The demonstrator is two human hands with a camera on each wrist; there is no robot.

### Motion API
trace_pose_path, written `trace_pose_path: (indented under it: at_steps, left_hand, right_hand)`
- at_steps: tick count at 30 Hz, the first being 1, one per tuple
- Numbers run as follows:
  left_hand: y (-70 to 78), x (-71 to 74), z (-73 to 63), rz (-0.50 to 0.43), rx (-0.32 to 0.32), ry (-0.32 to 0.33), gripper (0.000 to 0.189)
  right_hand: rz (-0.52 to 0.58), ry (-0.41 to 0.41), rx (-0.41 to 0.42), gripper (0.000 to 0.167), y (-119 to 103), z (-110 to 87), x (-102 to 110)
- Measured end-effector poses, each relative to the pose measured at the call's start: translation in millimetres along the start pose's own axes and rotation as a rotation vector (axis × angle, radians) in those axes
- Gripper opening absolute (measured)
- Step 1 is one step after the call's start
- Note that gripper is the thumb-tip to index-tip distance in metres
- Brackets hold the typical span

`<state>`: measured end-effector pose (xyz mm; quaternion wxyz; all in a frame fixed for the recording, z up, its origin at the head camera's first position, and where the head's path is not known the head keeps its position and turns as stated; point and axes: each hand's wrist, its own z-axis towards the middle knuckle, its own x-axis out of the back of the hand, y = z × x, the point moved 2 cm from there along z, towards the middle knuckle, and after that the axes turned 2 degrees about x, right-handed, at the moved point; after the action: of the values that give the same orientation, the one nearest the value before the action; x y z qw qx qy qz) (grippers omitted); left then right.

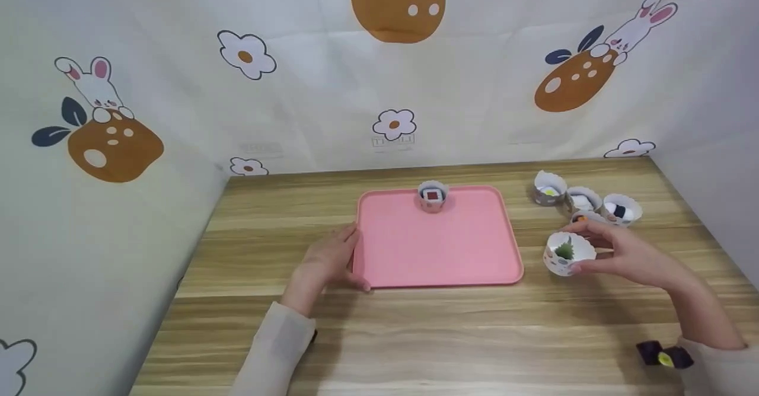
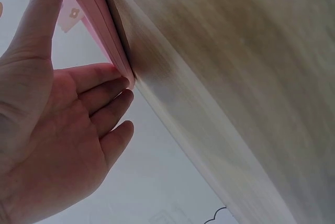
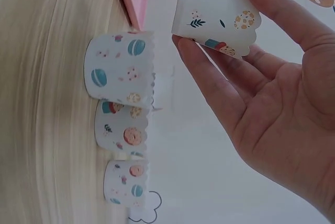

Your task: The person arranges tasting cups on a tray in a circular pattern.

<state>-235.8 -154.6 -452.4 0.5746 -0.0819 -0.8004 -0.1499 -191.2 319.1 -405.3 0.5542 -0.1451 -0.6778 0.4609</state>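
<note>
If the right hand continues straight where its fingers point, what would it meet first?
Probably the pink tray, at its right edge; the held cup looks raised, so the right hand might pass above it.

A patterned white cup (image 1: 556, 264), green leaf (image 1: 565, 250) inside, is held near the flat-lying pink tray (image 1: 439, 242).

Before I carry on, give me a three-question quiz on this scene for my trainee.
1. True or false: the left hand is gripping a cup.
2. What colour is the piece inside the paper cup that the right hand holds?
3. How many cups stand on the pink tray?

Key: 1. False, it touches the tray's edge. 2. Green. 3. One, the far-edge cup.
</note>
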Motion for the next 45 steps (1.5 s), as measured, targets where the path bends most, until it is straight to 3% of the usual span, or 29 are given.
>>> trace_pose_path:
  at_steps: [15, 27, 45]
  left_hand:
    - [-0.4, -0.5, 0.4, -0.021, -0.007, 0.009, 0.119]
    - [-0.4, -1.2, 2.2, 0.004, -0.007, 0.01, 0.121]
    - [0.1, -0.5, 1.1, 0.004, 0.014, -0.005, 0.122]
  right_hand:
    - [-0.125, 0.017, -0.039, 0.056, -18.8, 28.1, -7.7]
    - [-0.136, 0.055, -0.058, 0.059, -24.1, 52.2, -19.0]
    - [-0.1, 0.041, -0.087, 0.061, -23.1, 78.7, -34.5]
